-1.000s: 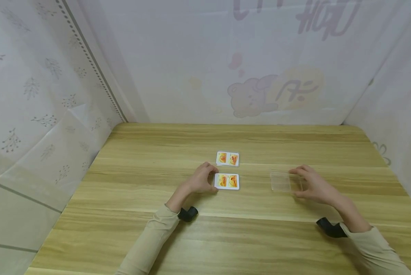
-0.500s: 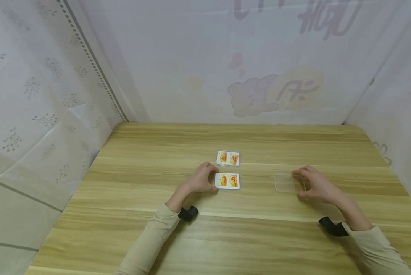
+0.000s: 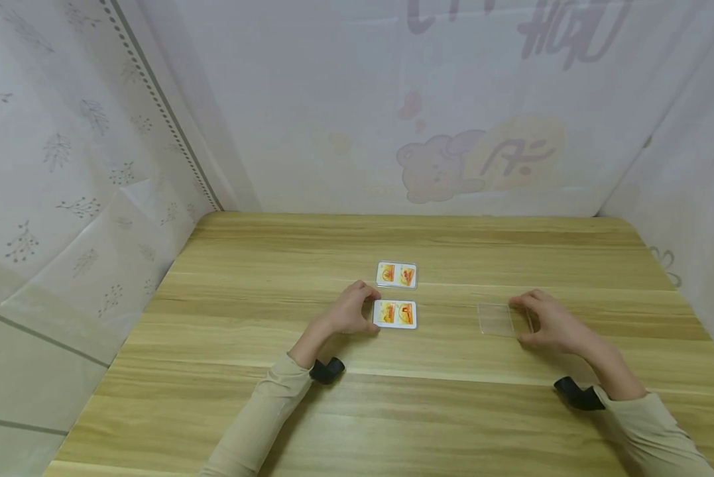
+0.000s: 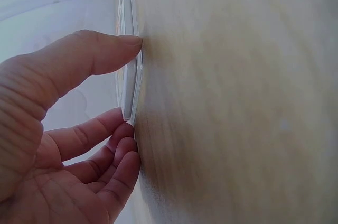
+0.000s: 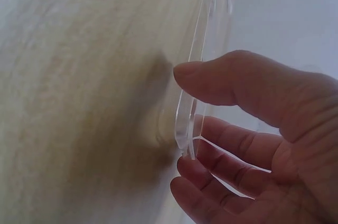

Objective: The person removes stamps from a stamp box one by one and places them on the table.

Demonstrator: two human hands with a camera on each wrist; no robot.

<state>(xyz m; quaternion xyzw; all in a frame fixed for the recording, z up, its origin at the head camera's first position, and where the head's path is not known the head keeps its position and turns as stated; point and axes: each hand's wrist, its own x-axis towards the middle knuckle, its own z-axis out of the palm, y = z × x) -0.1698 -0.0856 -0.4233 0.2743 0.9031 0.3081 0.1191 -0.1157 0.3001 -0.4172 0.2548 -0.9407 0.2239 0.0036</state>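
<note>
The left hand (image 3: 351, 311) pinches the left end of a white card deck (image 3: 395, 315), its thumb at the near edge and its fingertips at the far one. The deck lies face up near the middle of the wood-grain table (image 3: 285, 258), two orange-and-yellow illustrations side by side on its top. In the left wrist view its pale edge shows as a thick block, with a thin clear layer (image 4: 138, 84) between it and the tabletop.

Well to the right of the deck, the right hand (image 3: 550, 324) pinches a transparent plastic case half (image 3: 495, 319) by its right end — thumb on the near edge, fingers bent at the far edge. The wrist view shows the piece's thin, shiny rim (whether it touches the table, I cannot tell).

Just beyond the deck, and apart from it, a second illustrated card (image 3: 396, 274) lies flat within a clear border, also showing two orange pictures.

Both arms wear beige sleeves (image 3: 261, 411), and a black wrist mount (image 3: 327, 371) sits at the left wrist, with a matching black piece (image 3: 577, 395) at the right. Behind the table hangs a pale sheet (image 3: 309, 99) printed with a faint cartoon bear (image 3: 431, 173); the left-hand curtain (image 3: 64, 165) carries grey sprigs.
</note>
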